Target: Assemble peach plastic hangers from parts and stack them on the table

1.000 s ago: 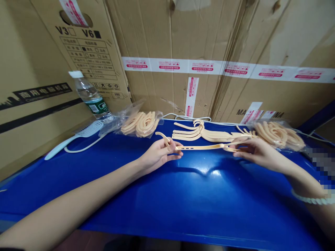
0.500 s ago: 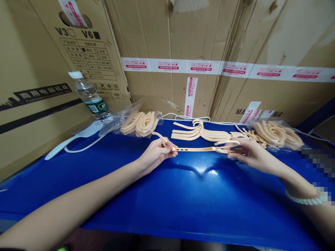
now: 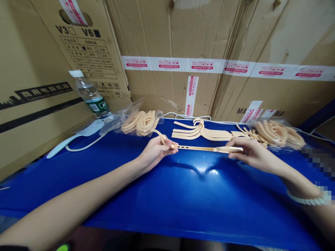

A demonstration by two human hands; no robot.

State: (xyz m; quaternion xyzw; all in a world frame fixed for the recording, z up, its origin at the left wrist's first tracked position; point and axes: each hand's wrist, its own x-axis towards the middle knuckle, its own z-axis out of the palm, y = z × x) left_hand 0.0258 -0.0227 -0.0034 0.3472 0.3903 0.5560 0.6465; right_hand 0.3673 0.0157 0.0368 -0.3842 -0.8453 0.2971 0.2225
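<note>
A beige plastic folding hanger (image 3: 199, 148) is held level above the blue table, stretched between my two hands. My left hand (image 3: 157, 151) pinches its left end, where a curved piece (image 3: 158, 134) sticks up past the thumb and a few slots show beside the fingers. At the other end, the fingers of my right hand (image 3: 244, 151) close around the narrow overlapping parts; the fingertips partly hide how they meet. Just behind lies a row of similar beige hangers (image 3: 213, 134), their hooks bunched together (image 3: 199, 123). Loose curved beige pieces (image 3: 251, 134) lie to the right of that row.
Clear bags of beige pieces lie at the back left (image 3: 142, 122) and back right (image 3: 278, 134). A pale blue hairbrush (image 3: 78, 136) and a water bottle (image 3: 91, 96) are at left. Cardboard boxes (image 3: 167, 35) wall the back of the blue table (image 3: 183, 202). A white cable (image 3: 183, 116) runs along there.
At the hanger's right end, the raised curved part has come down and now lies nearly in line with the strip. My left hand keeps its hold in almost the same place.
</note>
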